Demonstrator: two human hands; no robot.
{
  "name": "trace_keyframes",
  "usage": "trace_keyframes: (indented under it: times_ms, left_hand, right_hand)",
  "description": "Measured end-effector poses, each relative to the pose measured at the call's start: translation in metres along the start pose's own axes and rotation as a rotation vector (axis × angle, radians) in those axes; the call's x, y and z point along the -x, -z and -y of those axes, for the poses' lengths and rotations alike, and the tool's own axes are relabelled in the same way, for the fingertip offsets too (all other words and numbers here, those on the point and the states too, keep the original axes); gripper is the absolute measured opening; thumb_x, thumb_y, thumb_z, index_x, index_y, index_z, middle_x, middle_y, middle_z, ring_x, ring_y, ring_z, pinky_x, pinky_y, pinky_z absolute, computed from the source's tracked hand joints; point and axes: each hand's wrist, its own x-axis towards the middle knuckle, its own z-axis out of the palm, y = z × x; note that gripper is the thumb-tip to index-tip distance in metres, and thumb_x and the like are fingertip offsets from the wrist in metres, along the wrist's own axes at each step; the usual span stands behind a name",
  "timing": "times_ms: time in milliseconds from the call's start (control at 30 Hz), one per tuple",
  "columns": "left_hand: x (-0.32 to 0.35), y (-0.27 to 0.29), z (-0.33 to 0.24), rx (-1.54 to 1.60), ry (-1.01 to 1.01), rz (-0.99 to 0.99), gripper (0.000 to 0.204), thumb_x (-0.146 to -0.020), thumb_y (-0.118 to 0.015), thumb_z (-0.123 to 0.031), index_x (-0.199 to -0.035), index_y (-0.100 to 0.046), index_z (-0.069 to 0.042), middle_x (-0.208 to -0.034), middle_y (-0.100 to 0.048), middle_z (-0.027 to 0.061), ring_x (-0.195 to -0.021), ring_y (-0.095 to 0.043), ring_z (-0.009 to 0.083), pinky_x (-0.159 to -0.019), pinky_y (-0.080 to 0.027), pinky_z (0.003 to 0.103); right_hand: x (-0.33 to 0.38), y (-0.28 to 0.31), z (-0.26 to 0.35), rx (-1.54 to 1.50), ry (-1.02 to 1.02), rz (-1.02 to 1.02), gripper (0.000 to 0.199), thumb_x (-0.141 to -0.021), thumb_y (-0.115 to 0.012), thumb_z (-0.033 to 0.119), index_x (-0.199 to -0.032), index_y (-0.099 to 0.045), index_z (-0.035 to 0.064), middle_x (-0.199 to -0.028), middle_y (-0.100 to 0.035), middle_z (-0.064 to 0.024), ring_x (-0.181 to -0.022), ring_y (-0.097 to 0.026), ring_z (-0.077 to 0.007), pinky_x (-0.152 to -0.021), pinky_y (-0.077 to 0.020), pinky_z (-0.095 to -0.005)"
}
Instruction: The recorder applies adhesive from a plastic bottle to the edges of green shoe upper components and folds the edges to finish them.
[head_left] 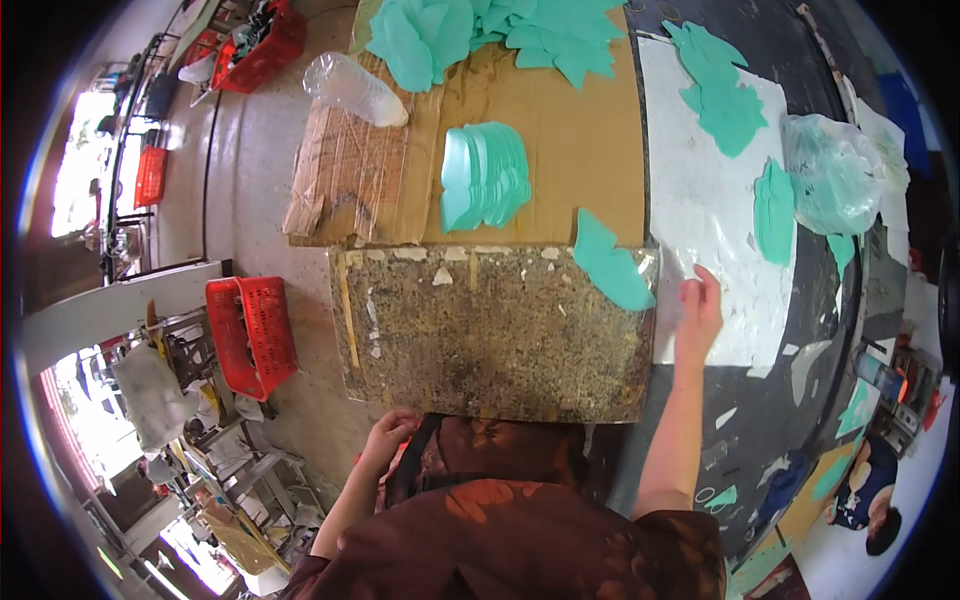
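Mint-green flat, thin-looking cut piece point(612, 260) lies across the far right corner of a brown, speckled, worn rectangular board point(490, 335), its upper end over the tan cardboard sheet point(590, 150) beyond. Outline long and curved: narrow at the upper left, broader toward the lower right, a shallow notch along the right side. Colour even, surface matt. Cannot tell whether it is a single layer.

Right hand point(698, 305) just right of the board, above a glossy white sheet point(725, 335) on the dark counter point(690, 420). Fingers loosely bent and parted, near the green piece but apart from it. Left hand point(390, 435) at the board's near left edge, fingers curled; cannot tell whether they press together or touch the board.

On the cardboard, mid-way: fanned stack of mint-green cut pieces point(485, 177), overlapping like spread cards, edges showing as close pale lines, left side wavy and catching light. Farther off, a loose heap of mint-green pieces point(420, 40), points and lobes jutting at several angles. To the left of the stack, a clear plastic bottle with whitish contents point(355, 88) lies on its side.

On the white sheet: uneven mint-green pile point(728, 105), then a narrower, neater mint-green stack point(773, 212) beside a clear crumpled plastic bag point(835, 170).
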Motion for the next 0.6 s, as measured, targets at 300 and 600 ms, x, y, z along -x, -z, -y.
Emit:
trace_keyframes:
  times_ms: [300,600]
  left_hand:
    - [0.0,0.064,0.058,0.101,-0.006,-0.009,0.028,-0.089,-0.06,-0.011,-0.116,-0.057,-0.003,-0.095,-0.063,0.0035,-0.085,-0.058,0.0122,-0.077,-0.048,0.026]
    - [0.006,0.175,0.176,0.187,0.046,-0.141,0.027,-0.087,-0.06,-0.01,-0.113,-0.058,-0.005,-0.093,-0.063,0.0038,-0.081,-0.059,0.0137,-0.072,-0.048,0.028]
  right_hand:
    - [0.046,-0.063,0.006,0.866,0.531,-0.027,0.064,-0.071,-0.077,0.026,-0.126,-0.049,0.0069,-0.128,-0.049,-0.0136,-0.114,-0.047,-0.0348,-0.098,-0.0355,-0.048]
    - [0.059,-0.084,0.013,0.38,0.163,-0.004,0.035,-0.079,-0.066,0.012,-0.111,-0.055,0.0048,-0.099,-0.064,-0.0142,-0.092,-0.062,-0.0307,-0.079,-0.0475,-0.0379]
